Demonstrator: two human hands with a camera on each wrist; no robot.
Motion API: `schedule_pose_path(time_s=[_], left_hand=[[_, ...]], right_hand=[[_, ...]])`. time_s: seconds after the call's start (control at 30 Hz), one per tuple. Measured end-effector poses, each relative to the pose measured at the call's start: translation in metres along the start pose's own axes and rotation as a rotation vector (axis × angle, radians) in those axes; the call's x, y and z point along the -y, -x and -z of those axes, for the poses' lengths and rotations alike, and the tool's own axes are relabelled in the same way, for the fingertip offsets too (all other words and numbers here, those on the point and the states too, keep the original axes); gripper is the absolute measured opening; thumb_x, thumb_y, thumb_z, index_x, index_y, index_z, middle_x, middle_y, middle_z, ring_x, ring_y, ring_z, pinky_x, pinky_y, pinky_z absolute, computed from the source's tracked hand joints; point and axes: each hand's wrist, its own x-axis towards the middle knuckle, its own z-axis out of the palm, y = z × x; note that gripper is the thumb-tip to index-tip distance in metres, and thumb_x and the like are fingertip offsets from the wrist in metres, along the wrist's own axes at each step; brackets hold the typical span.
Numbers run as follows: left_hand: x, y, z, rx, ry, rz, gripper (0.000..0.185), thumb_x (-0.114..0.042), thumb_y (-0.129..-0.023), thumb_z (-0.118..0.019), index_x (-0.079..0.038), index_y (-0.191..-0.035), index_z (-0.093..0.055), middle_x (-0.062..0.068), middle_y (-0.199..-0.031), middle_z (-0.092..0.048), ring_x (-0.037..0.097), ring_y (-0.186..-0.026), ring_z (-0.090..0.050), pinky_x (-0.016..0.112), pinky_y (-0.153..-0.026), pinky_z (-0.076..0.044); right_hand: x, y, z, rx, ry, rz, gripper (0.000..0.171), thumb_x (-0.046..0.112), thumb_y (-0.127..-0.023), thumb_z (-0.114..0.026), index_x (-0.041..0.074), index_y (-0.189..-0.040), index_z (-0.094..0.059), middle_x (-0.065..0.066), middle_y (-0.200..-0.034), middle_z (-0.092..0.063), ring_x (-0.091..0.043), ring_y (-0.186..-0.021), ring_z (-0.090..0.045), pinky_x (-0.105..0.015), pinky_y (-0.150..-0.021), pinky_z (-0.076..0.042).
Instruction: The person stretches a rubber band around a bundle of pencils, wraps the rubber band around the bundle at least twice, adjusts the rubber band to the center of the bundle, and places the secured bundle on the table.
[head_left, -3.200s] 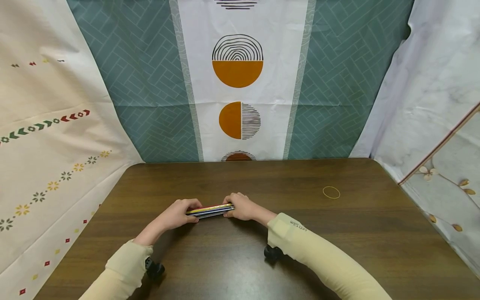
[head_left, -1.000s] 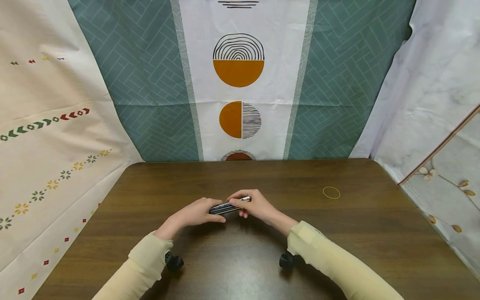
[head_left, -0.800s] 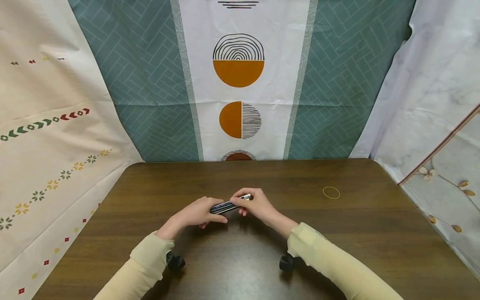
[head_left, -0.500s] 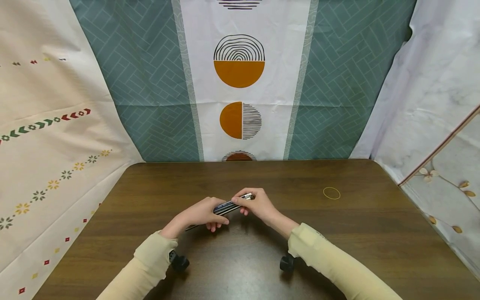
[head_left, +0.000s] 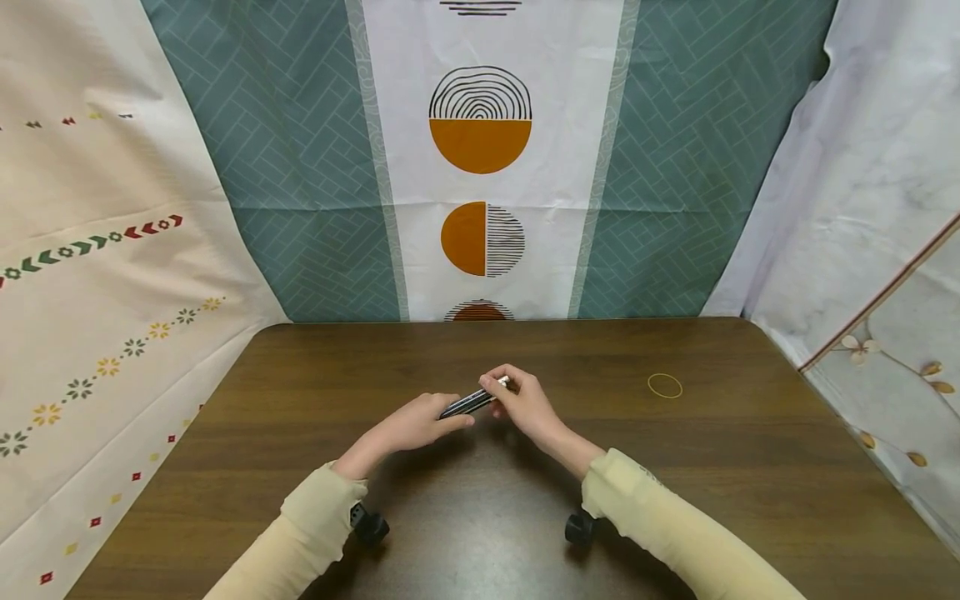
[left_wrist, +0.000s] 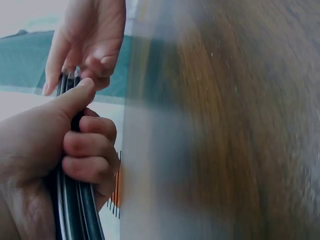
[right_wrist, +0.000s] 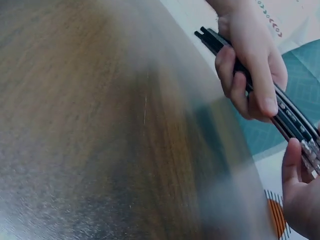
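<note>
A bundle of slim dark pencils (head_left: 467, 405) is held tilted above the table, its right end higher. My left hand (head_left: 420, 421) grips the bundle around its middle; in the left wrist view the fingers curl round the pencils (left_wrist: 75, 210), thumb along them. My right hand (head_left: 527, 407) has thumb and fingertips at the raised end. In the right wrist view that end of the pencils (right_wrist: 292, 120) shows silvery parts at the right hand (right_wrist: 305, 205), while the dark opposite ends stick out past the left hand (right_wrist: 255, 60). Fingers hide part of the bundle.
A thin yellow ring like a rubber band (head_left: 665, 386) lies on the brown wooden table (head_left: 480, 533), right of the hands. Patterned cloths hang behind the table (head_left: 300, 167) and along both sides. A black wrist device (head_left: 370, 527) sits under each forearm.
Both hands have moved right and away with the pencils, whose right end has risen. The right hand has gone from holding the bundle's side to its tip. The yellow ring stays put.
</note>
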Motion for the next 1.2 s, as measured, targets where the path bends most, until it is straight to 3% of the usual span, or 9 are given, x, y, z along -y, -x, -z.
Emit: schedule_pose_path(time_s=[0.1, 0.23, 0.5, 0.6, 0.73, 0.93, 1.07, 1.2], left_hand=[[-0.002, -0.002, -0.003, -0.007, 0.024, 0.035, 0.026, -0.035, -0.098, -0.061, -0.009, -0.097, -0.06, -0.003, -0.059, -0.049, 0.008, -0.043, -0.045, 0.022, -0.045, -0.042], [-0.004, -0.003, -0.005, 0.011, 0.1, 0.038, 0.026, -0.033, -0.097, -0.063, -0.008, -0.093, -0.058, -0.002, -0.056, -0.051, 0.009, -0.039, -0.047, 0.025, -0.042, -0.046], [-0.007, -0.005, -0.007, 0.059, 0.285, 0.024, 0.03, -0.03, -0.095, -0.067, -0.006, -0.107, -0.054, 0.0, -0.062, -0.051, 0.01, -0.042, -0.045, 0.022, -0.041, -0.041], [-0.009, -0.006, -0.008, 0.085, 0.315, 0.022, 0.033, -0.028, -0.097, -0.065, -0.003, -0.112, -0.051, 0.001, -0.066, -0.053, 0.009, -0.042, -0.048, 0.022, -0.041, -0.042], [-0.013, -0.008, -0.01, 0.115, 0.36, 0.025, 0.031, -0.025, -0.101, -0.058, -0.001, -0.117, -0.048, 0.0, -0.068, -0.049, 0.008, -0.043, -0.041, 0.021, -0.041, -0.036], [-0.023, -0.012, -0.016, 0.045, 0.372, 0.026, 0.022, -0.023, -0.102, -0.056, -0.003, -0.11, -0.052, -0.002, -0.064, -0.044, 0.008, -0.043, -0.033, 0.021, -0.041, -0.03], [-0.026, -0.016, -0.02, -0.026, 0.337, 0.041, 0.02, -0.023, -0.1, -0.059, -0.004, -0.106, -0.056, -0.003, -0.062, -0.043, 0.009, -0.042, -0.034, 0.022, -0.041, -0.031], [-0.028, -0.02, -0.024, -0.069, 0.312, 0.055, 0.021, -0.024, -0.1, -0.06, -0.004, -0.104, -0.057, -0.002, -0.062, -0.044, 0.01, -0.043, -0.035, 0.022, -0.042, -0.032]], right_hand=[[0.001, 0.001, 0.0, -0.065, -0.035, 0.024, 0.021, 0.022, -0.098, -0.063, 0.002, -0.105, -0.066, -0.011, -0.082, -0.063, -0.01, -0.064, -0.06, -0.025, -0.065, -0.055], [0.001, 0.002, 0.002, -0.077, -0.036, 0.059, 0.021, 0.02, -0.097, -0.064, 0.0, -0.104, -0.065, -0.013, -0.084, -0.064, -0.011, -0.063, -0.059, -0.025, -0.064, -0.054], [-0.001, 0.002, 0.008, -0.065, -0.006, 0.075, 0.019, 0.021, -0.096, -0.066, 0.003, -0.101, -0.065, -0.003, -0.081, -0.059, -0.011, -0.059, -0.054, -0.032, -0.062, -0.052], [0.0, 0.002, 0.01, -0.057, -0.008, 0.085, 0.018, 0.021, -0.096, -0.066, 0.004, -0.101, -0.064, -0.003, -0.082, -0.058, -0.012, -0.06, -0.054, -0.032, -0.063, -0.052], [-0.001, 0.003, 0.011, -0.048, -0.016, 0.099, 0.02, 0.021, -0.098, -0.063, 0.004, -0.108, -0.062, -0.008, -0.09, -0.059, -0.019, -0.065, -0.057, -0.032, -0.065, -0.053], [-0.001, 0.003, 0.013, -0.142, 0.04, 0.134, 0.028, 0.015, -0.098, -0.062, 0.002, -0.123, -0.058, -0.02, -0.11, -0.064, -0.032, -0.085, -0.061, -0.025, -0.07, -0.052], [0.001, 0.005, 0.015, -0.212, 0.098, 0.181, 0.039, 0.013, -0.096, -0.065, 0.007, -0.134, -0.055, -0.016, -0.133, -0.061, -0.032, -0.115, -0.061, -0.034, -0.092, -0.053], [0.001, 0.009, 0.018, -0.199, 0.122, 0.243, 0.047, 0.014, -0.096, -0.065, 0.013, -0.141, -0.052, -0.01, -0.139, -0.059, -0.029, -0.127, -0.058, -0.043, -0.103, -0.049]])
